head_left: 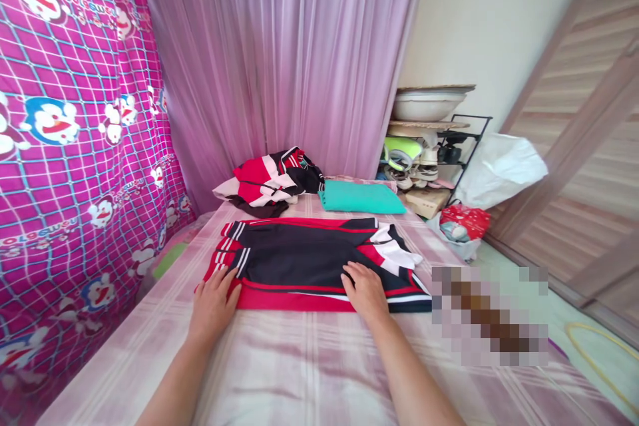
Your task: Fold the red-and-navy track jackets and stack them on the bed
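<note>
Black-and-red garment (299, 256) seems mid-smoothing; left hand (214, 296) and right hand (368, 291) lie loosely spread, gripping nothing; lifting would need a pinch.

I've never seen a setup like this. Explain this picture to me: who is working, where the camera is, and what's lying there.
There is no machine here, just a person's two bare hands. The single picture comes from a camera worn on that person's head, looking forward and down, so the forearms reach in from the bottom edge.

A plaid cloth covers the surface. On it lies a flat, folded dark, red and white garment. The left hand rests on its left end, and the right hand on its near side, toward the right. Both are spread and press from above rather than grip.

Farther back are a rumpled garment and, to its right, a folded teal cloth.
</note>
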The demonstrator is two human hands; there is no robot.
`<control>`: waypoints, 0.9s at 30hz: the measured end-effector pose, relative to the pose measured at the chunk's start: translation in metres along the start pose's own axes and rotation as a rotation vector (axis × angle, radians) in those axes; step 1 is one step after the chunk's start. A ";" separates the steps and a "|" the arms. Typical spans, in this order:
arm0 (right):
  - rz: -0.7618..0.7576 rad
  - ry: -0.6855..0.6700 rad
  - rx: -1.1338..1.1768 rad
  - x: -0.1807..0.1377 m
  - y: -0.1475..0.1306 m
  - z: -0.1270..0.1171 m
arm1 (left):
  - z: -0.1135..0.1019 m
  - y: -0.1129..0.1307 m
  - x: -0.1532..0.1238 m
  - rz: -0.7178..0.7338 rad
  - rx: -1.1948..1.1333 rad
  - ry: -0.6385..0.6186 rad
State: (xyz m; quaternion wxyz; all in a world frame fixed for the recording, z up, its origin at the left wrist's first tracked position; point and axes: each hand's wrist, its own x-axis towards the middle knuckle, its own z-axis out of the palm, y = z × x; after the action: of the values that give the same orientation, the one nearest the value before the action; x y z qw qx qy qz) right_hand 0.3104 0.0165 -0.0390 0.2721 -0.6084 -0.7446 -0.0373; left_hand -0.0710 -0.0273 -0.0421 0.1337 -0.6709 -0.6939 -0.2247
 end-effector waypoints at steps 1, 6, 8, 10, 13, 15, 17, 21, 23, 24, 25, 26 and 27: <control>-0.001 0.001 0.004 0.000 0.000 0.000 | 0.000 0.000 0.000 -0.003 -0.005 -0.001; -0.012 0.013 0.022 -0.002 0.002 0.000 | -0.001 -0.001 0.000 0.005 -0.036 0.009; -0.013 0.023 0.033 -0.001 0.003 0.002 | -0.001 -0.002 0.000 0.008 -0.042 0.013; -0.010 0.026 0.044 -0.001 0.003 0.002 | -0.001 -0.003 0.000 0.012 -0.041 0.013; -0.005 0.014 0.056 -0.001 0.004 0.002 | -0.001 -0.004 0.000 0.021 -0.037 0.007; -0.006 0.008 0.063 -0.001 0.003 0.001 | -0.002 -0.004 0.000 0.021 -0.031 0.004; -0.008 0.004 0.068 -0.001 0.003 -0.001 | -0.003 -0.003 0.001 0.013 -0.025 -0.002; -0.009 0.004 0.067 -0.001 0.003 -0.002 | -0.008 0.001 0.002 -0.004 -0.031 -0.031; -0.019 0.008 0.066 -0.001 0.004 -0.003 | -0.011 0.004 0.002 -0.014 -0.038 -0.044; -0.027 0.010 0.066 -0.001 0.004 -0.004 | -0.012 0.005 0.003 -0.020 -0.042 -0.050; -0.034 0.010 0.066 -0.001 0.005 -0.005 | -0.013 0.006 0.003 -0.024 -0.047 -0.054; -0.040 0.009 0.067 -0.001 0.005 -0.005 | -0.014 0.007 0.003 -0.026 -0.051 -0.059; -0.043 0.005 0.068 -0.001 0.004 -0.006 | -0.015 0.008 0.004 -0.027 -0.056 -0.064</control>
State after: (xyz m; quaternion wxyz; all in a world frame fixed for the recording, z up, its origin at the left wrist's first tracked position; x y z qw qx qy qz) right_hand 0.3166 0.0144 -0.0352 0.2939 -0.5824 -0.7577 -0.0193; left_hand -0.0655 -0.0314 -0.0267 0.0895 -0.6719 -0.7002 -0.2243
